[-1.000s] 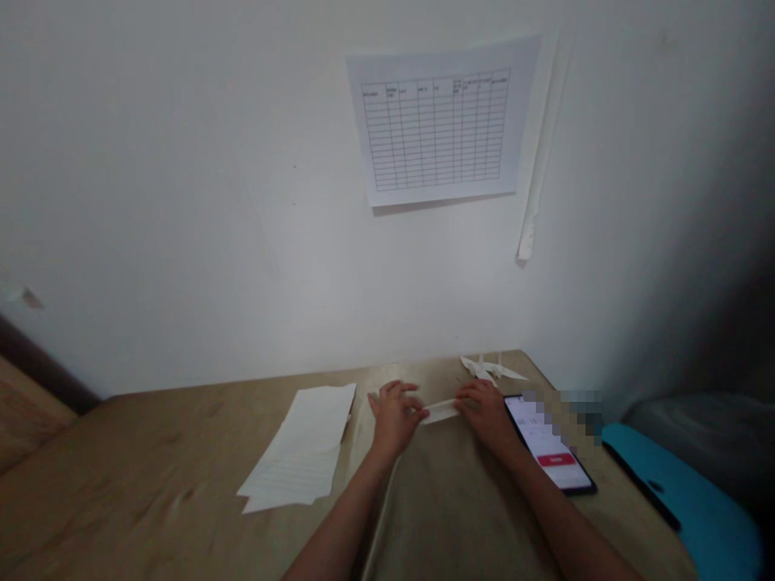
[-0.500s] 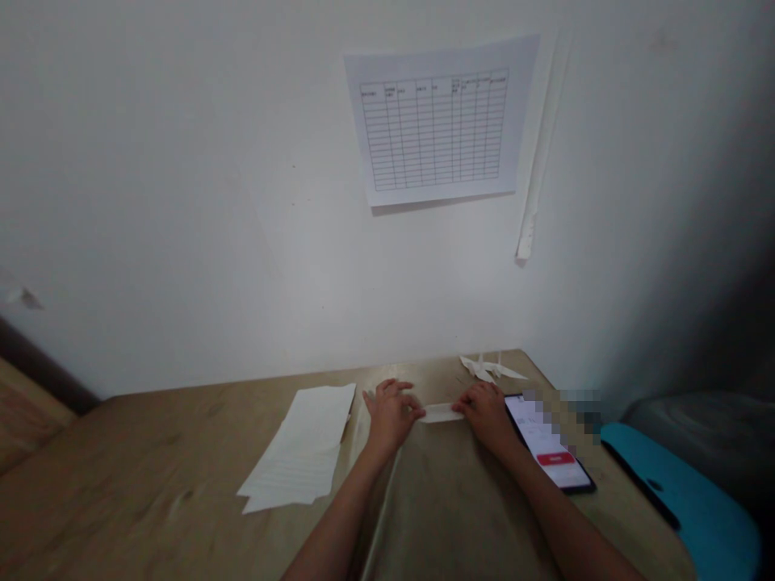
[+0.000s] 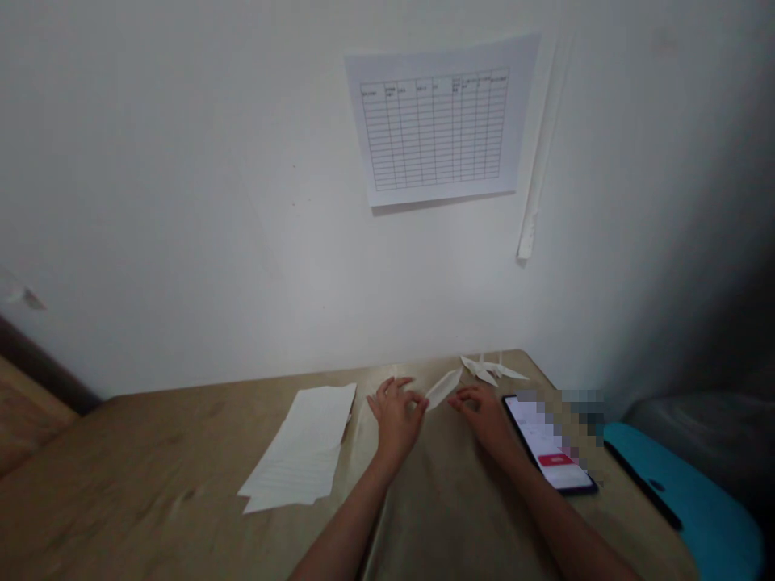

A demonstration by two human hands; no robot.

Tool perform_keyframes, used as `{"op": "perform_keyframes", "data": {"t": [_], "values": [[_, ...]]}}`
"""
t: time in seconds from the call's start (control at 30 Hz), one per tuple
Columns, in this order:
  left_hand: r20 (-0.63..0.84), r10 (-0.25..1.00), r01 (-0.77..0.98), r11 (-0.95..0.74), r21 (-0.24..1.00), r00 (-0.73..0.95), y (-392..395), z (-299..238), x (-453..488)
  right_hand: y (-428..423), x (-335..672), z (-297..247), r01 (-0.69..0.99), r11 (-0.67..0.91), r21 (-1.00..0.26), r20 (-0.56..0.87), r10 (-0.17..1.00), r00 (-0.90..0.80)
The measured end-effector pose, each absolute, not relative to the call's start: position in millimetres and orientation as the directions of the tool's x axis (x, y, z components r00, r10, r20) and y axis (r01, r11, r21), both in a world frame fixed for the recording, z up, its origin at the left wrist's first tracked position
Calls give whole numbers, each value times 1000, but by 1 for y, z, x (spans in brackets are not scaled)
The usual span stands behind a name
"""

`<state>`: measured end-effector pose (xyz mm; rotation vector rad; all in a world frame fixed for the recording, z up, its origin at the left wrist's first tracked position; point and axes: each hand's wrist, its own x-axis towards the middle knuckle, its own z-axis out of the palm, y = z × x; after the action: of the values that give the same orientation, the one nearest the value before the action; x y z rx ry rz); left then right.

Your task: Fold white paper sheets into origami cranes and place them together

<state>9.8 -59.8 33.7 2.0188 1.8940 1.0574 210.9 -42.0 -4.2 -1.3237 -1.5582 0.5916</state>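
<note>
My left hand (image 3: 400, 418) pinches one end of a small folded strip of white paper (image 3: 443, 390) between thumb and forefinger, its other fingers spread. The strip is narrow and pointed, tilted up toward the right. Just right of it is my right hand (image 3: 483, 413), fingers loosely curled and slightly apart, with nothing visible in them. Beyond that hand, several small folded white paper pieces (image 3: 493, 369), shaped like paper cranes, sit close together near the table's back edge.
White paper sheets (image 3: 303, 444) lie left of my hands on the brown table (image 3: 151, 468). A lit phone (image 3: 548, 444) rests beside my right forearm. A turquoise stool or chair top (image 3: 690, 500) stands off the right edge. A printed table sheet (image 3: 441, 121) hangs on the wall.
My right hand has let go of the paper strip's right end. The strip, still in my left hand, has swung from nearly level to tilted up at the right.
</note>
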Motion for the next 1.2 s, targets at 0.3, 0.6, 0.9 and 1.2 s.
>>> {"op": "perform_keyframes", "data": {"t": [0.3, 0.6, 0.9, 1.2], "values": [[328, 943, 782, -239, 576, 47, -65, 30, 19, -42, 206, -3, 280, 134, -950, 165, 982, 88], [260, 959, 790, -246, 561, 115, -66, 30, 20, -50, 205, 14, 117, 105, -988, 107, 994, 6], [234, 967, 822, -215, 527, 103, -66, 31, 22, -46, 205, 11, 106, 133, -985, 136, 990, 25], [223, 975, 812, -150, 564, 25, -59, 27, 18, -45, 199, -6, 129, 174, -976, 176, 984, 11]]}}
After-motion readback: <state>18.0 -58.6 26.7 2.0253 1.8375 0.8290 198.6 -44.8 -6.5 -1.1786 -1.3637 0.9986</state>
